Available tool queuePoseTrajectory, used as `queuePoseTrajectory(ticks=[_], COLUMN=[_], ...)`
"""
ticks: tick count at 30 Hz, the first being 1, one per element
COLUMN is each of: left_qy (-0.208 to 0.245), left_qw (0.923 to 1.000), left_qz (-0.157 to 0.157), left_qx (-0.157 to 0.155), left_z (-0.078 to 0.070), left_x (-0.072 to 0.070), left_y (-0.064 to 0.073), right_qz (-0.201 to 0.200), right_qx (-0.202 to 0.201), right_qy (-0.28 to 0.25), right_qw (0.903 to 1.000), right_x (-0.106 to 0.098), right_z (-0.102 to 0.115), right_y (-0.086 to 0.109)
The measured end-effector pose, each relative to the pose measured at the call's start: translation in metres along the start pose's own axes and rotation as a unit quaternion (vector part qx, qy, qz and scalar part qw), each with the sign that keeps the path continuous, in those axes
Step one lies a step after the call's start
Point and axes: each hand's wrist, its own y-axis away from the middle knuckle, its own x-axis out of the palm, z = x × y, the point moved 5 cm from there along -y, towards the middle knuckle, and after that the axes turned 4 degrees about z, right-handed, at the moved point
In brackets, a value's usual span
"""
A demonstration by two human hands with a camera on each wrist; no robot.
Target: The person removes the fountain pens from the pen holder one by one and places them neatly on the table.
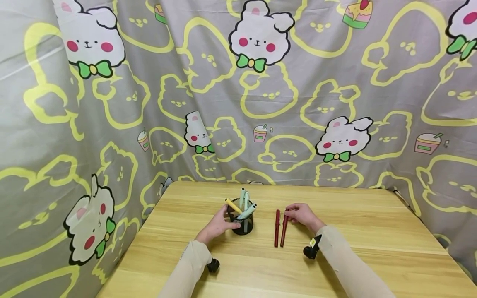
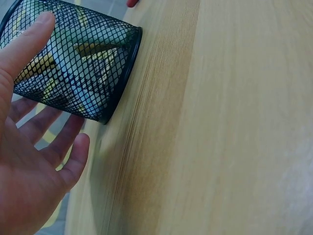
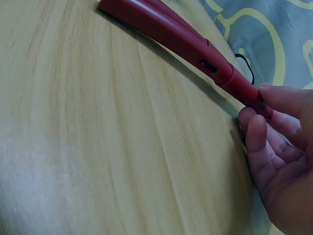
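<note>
A black mesh pen holder (image 1: 244,227) stands upright on the table, with a yellow pen (image 1: 233,205) and several pale green pens (image 1: 246,200) leaning in it. My left hand (image 1: 219,225) holds it from the left; the left wrist view shows thumb (image 2: 34,41) on one side of the mesh and fingers (image 2: 51,132) on the other. To its right, two red pens lie side by side, the left one (image 1: 277,228) untouched. My right hand (image 1: 302,215) pinches the far end of the right red pen (image 1: 284,229) between thumb and fingertips, as the right wrist view shows.
The wooden table (image 1: 167,231) ends at a back edge close against a grey curtain (image 1: 223,99) printed with rabbits. Small black cameras sit at the left wrist (image 1: 213,265) and right wrist (image 1: 311,251), low over the tabletop.
</note>
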Motion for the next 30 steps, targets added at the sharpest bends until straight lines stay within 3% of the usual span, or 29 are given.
queuePoseTrajectory(ticks=[30], left_qy=[-0.008], left_qw=[1.0000], left_qz=[0.002], left_qx=[-0.005], left_z=[-0.0035], left_x=[0.0006], left_y=[0.0019], right_qz=[-0.022], right_qx=[0.000], right_qy=[0.023], right_qw=[0.9995], right_x=[0.0010], right_z=[-0.0010], right_y=[-0.0002])
